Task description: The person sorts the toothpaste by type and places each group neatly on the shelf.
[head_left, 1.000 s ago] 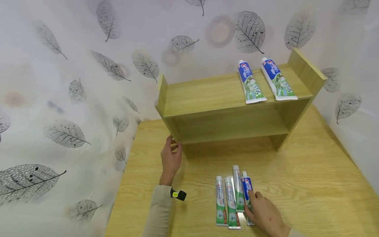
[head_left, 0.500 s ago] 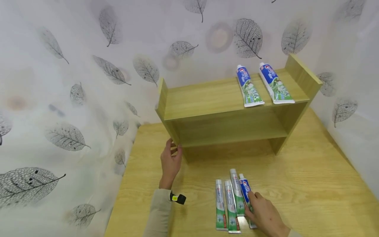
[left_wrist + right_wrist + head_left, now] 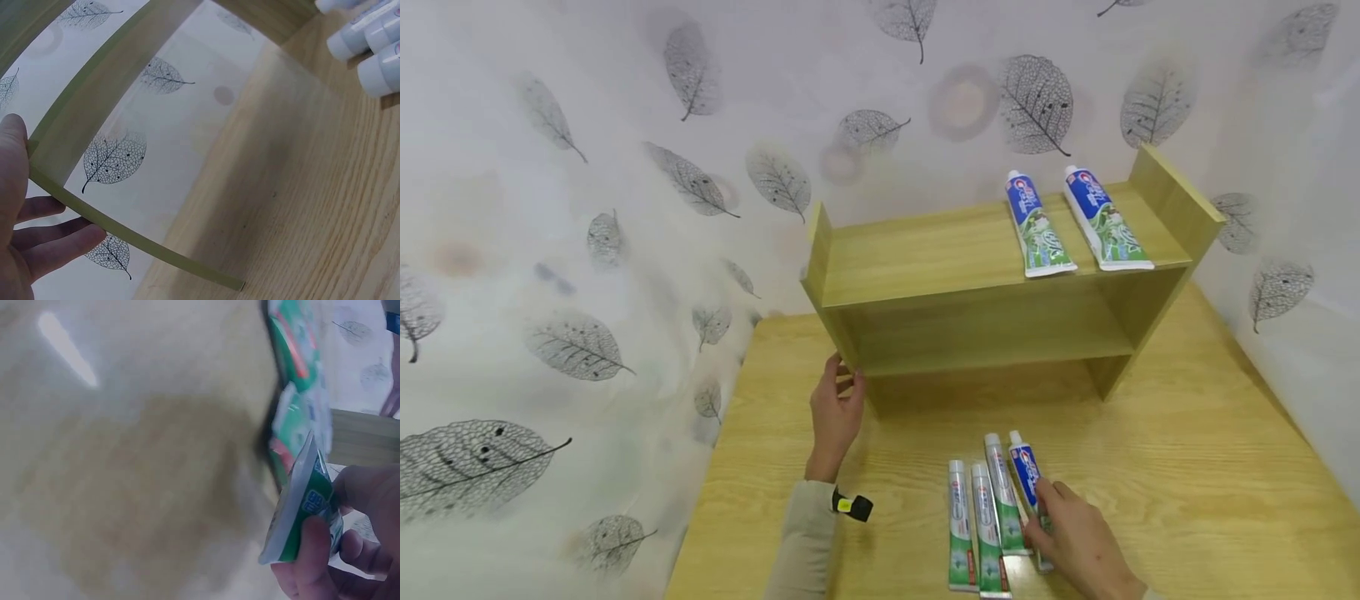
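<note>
Right hand [image 3: 1078, 542] is lifting the tube [image 3: 1028, 492] end | clamped on tube, cap toward shelf [image 3: 925, 250] | left hand [image 3: 837, 412] is gripping shelf post.

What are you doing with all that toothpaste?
A person's right hand pinches the blue-and-green toothpaste tube at the right end of a row of four tubes lying on the light wooden table. The left hand grips the front left edge of the small wooden shelf unit. Two more blue-and-green tubes lie side by side on its top board.
</note>
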Available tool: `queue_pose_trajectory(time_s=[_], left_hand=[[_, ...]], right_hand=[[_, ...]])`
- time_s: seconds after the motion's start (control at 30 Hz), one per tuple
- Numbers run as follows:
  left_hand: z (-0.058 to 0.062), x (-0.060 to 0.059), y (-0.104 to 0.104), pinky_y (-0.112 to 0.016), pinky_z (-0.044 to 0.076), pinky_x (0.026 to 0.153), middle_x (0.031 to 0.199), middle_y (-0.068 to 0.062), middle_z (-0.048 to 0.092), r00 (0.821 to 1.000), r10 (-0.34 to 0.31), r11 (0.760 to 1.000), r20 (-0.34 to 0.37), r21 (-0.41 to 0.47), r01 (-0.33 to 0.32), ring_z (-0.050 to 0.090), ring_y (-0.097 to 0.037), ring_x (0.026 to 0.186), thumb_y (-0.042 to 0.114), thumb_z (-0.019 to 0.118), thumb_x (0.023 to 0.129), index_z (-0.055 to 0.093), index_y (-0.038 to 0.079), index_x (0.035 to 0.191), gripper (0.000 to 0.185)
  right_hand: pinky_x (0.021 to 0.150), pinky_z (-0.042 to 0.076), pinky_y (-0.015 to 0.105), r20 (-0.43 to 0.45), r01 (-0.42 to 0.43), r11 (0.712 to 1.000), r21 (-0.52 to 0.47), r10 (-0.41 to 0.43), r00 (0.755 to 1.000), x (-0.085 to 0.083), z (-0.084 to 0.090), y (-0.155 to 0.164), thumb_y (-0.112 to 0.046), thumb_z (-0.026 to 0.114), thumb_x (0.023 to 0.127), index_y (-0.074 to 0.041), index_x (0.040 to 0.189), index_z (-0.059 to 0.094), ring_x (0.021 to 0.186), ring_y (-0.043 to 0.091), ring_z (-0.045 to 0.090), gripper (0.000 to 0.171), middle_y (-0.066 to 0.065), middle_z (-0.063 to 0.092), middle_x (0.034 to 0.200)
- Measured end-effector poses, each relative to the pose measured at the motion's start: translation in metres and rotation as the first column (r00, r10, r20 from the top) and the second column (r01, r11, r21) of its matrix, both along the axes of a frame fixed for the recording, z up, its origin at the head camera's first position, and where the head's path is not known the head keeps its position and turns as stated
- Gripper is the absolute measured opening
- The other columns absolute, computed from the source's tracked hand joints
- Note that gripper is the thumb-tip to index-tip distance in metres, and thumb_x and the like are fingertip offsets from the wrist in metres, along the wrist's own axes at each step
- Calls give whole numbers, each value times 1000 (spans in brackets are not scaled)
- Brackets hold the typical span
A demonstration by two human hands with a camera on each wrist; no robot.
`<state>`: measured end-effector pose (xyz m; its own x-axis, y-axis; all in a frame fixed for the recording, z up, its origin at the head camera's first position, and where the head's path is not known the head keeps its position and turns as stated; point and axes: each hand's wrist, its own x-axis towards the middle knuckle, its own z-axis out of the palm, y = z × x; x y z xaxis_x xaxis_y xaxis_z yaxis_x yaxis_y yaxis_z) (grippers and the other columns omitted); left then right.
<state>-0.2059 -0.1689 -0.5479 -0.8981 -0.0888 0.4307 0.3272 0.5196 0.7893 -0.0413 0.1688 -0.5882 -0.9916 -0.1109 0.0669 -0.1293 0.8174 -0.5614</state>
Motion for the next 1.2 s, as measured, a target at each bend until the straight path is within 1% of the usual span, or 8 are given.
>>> queue_pose_trajectory(time_s=[0.07,0.17,0.33,0.5,0.73,0.83,1.07,1.2], left_hand=[[0,0,-1,-44,71,71,114,-24,75,1000,1,1000,-14,-5,-1,83,-42,97,16,64,107,61,9,149,43],[0,-1,-2,-45,71,70,114,-25,75,1000,1,1000,-22,-7,-1,83,-43,97,17,64,107,61,9,150,43],[1,-1,-2,-47,71,71,116,-28,74,1000,-10,1000,-10,1,10,82,-44,99,18,63,107,60,9,151,45],[1,0,-2,-47,71,70,115,-27,74,1000,-5,1000,-19,-2,5,82,-44,98,17,63,108,60,9,150,43],[0,1,-2,-46,71,70,114,-26,76,1000,3,1000,-24,-5,-4,83,-43,97,16,64,107,61,8,148,42],[0,1,-2,-46,71,70,114,-25,76,1000,1,1000,-22,0,-1,83,-43,97,16,64,107,61,9,149,43],[0,-1,-1,-44,71,72,115,-23,76,1000,1,1000,-12,4,-1,83,-42,99,17,64,107,61,11,150,43],[-1,-1,-2,-43,71,72,114,-24,76,1000,-5,1000,-15,3,5,83,-43,98,16,64,107,61,10,150,43]], right_hand=[[50,38,17,-36,1,1000,-10,-1,999,-1,6,1,-5,87,83,-14,95,62,61,0,42,29,-7,55,80],[48,35,16,-144,-4,1000,-10,3,990,-4,15,2,-1,87,80,-16,90,58,60,-3,37,34,-8,51,77],[47,32,11,-317,-22,1000,12,25,948,-8,32,7,2,89,75,-16,87,55,61,-8,34,40,-9,50,75],[46,32,9,-411,-50,999,9,49,910,-13,53,8,2,88,71,-16,86,54,62,-9,34,41,-11,48,75],[45,32,6,-525,-99,995,-4,83,847,-21,81,6,-2,82,74,-14,86,56,63,-9,35,31,-11,50,76],[46,32,6,-556,-106,994,-7,85,827,-25,91,6,-5,78,75,-13,87,56,64,-8,37,26,-9,52,77],[47,34,7,-592,-124,992,-11,94,801,-30,108,7,-9,75,78,-11,89,57,64,-6,39,21,-7,54,79],[47,36,7,-613,-140,990,-6,107,783,-30,116,9,-14,70,82,-10,89,57,64,-4,42,15,-6,55,79]])
